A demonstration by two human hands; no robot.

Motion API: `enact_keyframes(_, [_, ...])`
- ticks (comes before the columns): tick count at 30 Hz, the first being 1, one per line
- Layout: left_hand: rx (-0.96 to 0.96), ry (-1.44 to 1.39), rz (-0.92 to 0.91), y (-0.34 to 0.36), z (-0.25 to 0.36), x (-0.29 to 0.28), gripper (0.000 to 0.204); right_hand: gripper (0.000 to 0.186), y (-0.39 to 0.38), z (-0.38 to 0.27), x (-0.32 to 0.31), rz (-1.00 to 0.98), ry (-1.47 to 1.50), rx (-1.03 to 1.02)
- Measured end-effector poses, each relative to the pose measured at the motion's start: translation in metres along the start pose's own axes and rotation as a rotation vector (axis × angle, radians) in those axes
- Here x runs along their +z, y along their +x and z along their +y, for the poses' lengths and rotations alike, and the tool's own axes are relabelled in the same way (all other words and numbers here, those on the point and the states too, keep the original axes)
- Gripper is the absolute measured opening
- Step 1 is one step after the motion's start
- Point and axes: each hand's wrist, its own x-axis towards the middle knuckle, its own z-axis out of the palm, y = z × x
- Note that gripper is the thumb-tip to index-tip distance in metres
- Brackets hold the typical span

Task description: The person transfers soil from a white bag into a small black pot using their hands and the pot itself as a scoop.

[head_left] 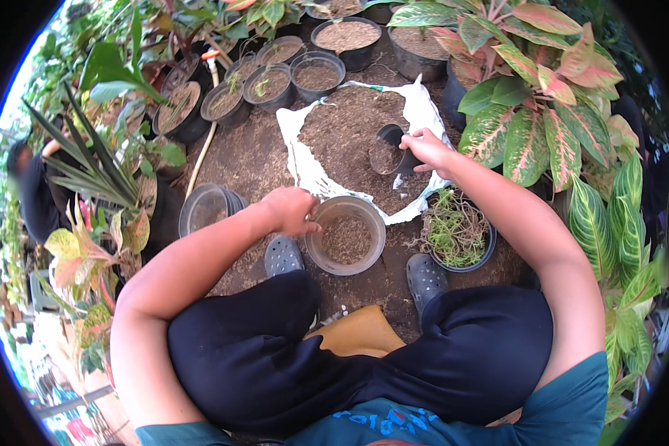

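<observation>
My right hand [427,152] grips the rim of a small black plastic pot [386,154], which is tilted and has soil in it. The small pot is over the heap of potting soil [342,123] on an opened white sack [299,152]. My left hand [291,211] is closed at the left rim of a grey plastic pot [377,241], fingers curled against its edge. Soil [346,239] covers the bottom of this pot, which stands on the ground between my feet.
A pot of trailing green plants [459,230] stands right of the grey pot. Stacked empty pots [204,210] are at the left. Several soil-filled black pots [317,74] line the far side. Large leafy plants [531,111] crowd the right. A person [41,182] is at the far left.
</observation>
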Motion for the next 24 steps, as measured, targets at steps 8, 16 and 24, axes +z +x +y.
enact_keyframes(8, [-0.046, 0.017, -0.002, 0.003, -0.014, 0.019, 0.025, 0.056, -0.028, -0.035, 0.004, -0.212, -0.068, -0.023])
enact_keyframes(16, [-0.07, 0.074, -0.213, 0.005, -0.005, 0.013, 0.034, 0.07, -0.068, -0.056, 0.039, -0.406, -0.338, 0.007])
enact_keyframes(24, [-0.094, 0.097, -0.282, -0.004, 0.008, 0.005, 0.036, 0.068, -0.091, -0.06, 0.067, -0.383, -0.481, -0.085])
